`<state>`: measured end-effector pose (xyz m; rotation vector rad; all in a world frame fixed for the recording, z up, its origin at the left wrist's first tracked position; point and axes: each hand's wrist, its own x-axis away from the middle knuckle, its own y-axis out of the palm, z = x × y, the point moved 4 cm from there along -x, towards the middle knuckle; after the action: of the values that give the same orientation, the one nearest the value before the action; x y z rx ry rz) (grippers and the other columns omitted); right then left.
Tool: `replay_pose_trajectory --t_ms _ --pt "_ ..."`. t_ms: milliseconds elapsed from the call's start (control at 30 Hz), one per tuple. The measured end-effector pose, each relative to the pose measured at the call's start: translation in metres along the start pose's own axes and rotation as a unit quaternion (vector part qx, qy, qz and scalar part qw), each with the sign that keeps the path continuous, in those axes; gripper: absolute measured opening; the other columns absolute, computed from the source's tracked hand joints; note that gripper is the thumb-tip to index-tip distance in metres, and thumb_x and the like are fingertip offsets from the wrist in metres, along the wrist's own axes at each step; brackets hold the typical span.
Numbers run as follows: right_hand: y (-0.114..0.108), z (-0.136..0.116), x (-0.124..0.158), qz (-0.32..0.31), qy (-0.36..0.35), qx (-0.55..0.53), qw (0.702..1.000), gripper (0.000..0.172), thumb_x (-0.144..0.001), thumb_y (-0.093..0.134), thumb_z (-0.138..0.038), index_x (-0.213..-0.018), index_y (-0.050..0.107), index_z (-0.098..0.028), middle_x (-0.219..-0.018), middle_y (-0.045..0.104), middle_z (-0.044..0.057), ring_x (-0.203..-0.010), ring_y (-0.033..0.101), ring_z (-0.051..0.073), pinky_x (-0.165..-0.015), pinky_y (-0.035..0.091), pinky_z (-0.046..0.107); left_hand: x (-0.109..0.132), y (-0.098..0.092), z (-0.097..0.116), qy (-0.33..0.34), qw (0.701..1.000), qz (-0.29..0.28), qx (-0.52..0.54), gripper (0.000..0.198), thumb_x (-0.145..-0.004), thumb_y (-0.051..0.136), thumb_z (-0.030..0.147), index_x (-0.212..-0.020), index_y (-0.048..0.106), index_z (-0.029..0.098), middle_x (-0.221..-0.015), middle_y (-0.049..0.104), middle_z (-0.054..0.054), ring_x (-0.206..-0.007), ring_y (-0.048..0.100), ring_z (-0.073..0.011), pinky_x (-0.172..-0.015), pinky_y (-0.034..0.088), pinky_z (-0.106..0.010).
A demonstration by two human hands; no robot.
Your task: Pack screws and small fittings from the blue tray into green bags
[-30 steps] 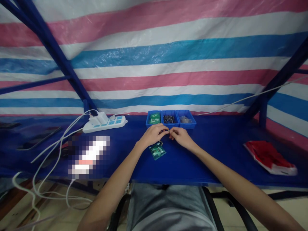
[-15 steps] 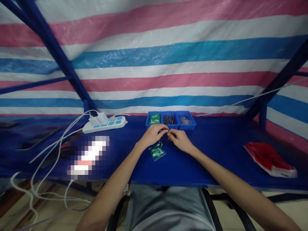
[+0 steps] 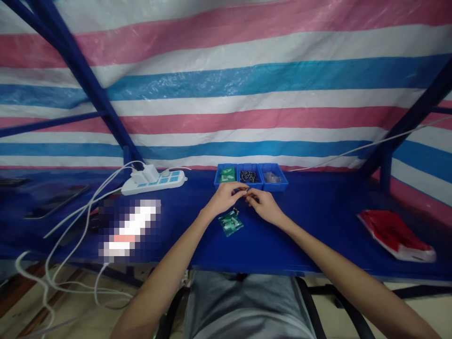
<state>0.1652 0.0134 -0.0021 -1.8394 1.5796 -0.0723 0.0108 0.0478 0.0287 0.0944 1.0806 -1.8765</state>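
Note:
My left hand [image 3: 227,197] and my right hand [image 3: 264,203] meet at the fingertips over the blue table, just in front of three small bins. Both are closed in a pinch; whatever sits between the fingers is too small to make out. Below my left hand lies a green circuit board piece [image 3: 230,223], with a small dark part [image 3: 236,211] at its upper edge. The left bin [image 3: 216,179] holds green boards, the middle bin [image 3: 250,166] many small black and silver parts, and the right bin [image 3: 284,184] a clear plastic bag [image 3: 271,177].
A white power strip [image 3: 155,184] with plugged chargers stands at the back left, its white cables [image 3: 88,207] running off the table's edge. A phone [image 3: 56,202] and a blurred-out bright object [image 3: 130,230] lie left. A red and white packet [image 3: 395,234] rests at right.
My fingertips have shifted slightly against each other. The bins, the green board and the other things on the table stay where they were.

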Motion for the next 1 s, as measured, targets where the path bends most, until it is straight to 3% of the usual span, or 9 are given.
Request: replay_pose_trajectory --t_ms 367,567,767,1000 --pt "-0.01 -0.007 0.0 0.076 -0.016 0.023 0.997 0.009 -0.089 0.058 -0.025 -0.092 0.064 -0.02 -0.085 0.072 0.004 -0.077 0.067 0.019 -0.073 0.049 0.028 -0.002 -0.002 0.007 0.023 0.999 0.005 -0.044 0.022 -0.099 0.054 0.03 -0.101 0.073 0.02 -0.098 0.073 -0.005 -0.091 0.066 -0.0184 -0.086 0.05 -0.032" --pt "-0.007 -0.011 0.001 0.08 -0.024 0.03 0.996 0.009 -0.09 0.06 -0.027 -0.086 0.065 -0.02 -0.077 0.07 0.002 -0.071 0.065 0.018 -0.07 0.047 0.027 0.0 0.001 0.007 0.004 0.999 0.011 -0.052 0.027 -0.1 0.05 0.031 -0.092 0.072 0.019 -0.094 0.072 -0.004 -0.087 0.066 -0.0171 -0.079 0.048 -0.028" --pt "-0.011 -0.015 0.003 0.099 -0.024 0.016 0.995 0.01 -0.091 0.058 -0.029 -0.091 0.063 -0.02 -0.086 0.072 0.005 -0.076 0.066 0.019 -0.07 0.048 0.028 0.0 0.001 0.013 0.006 0.996 -0.005 -0.085 0.04 -0.103 0.042 0.037 -0.076 0.064 0.016 -0.071 0.061 -0.002 -0.066 0.055 -0.014 -0.063 0.038 -0.027" --pt "-0.013 -0.02 0.003 0.096 -0.035 0.006 0.995 0.013 -0.093 0.054 -0.03 -0.095 0.064 -0.021 -0.089 0.073 0.005 -0.079 0.066 0.02 -0.071 0.049 0.029 0.001 0.003 0.009 0.006 0.999 -0.042 -0.032 0.036 -0.101 0.04 0.032 -0.081 0.065 0.015 -0.078 0.065 -0.003 -0.071 0.057 -0.0147 -0.068 0.043 -0.027"
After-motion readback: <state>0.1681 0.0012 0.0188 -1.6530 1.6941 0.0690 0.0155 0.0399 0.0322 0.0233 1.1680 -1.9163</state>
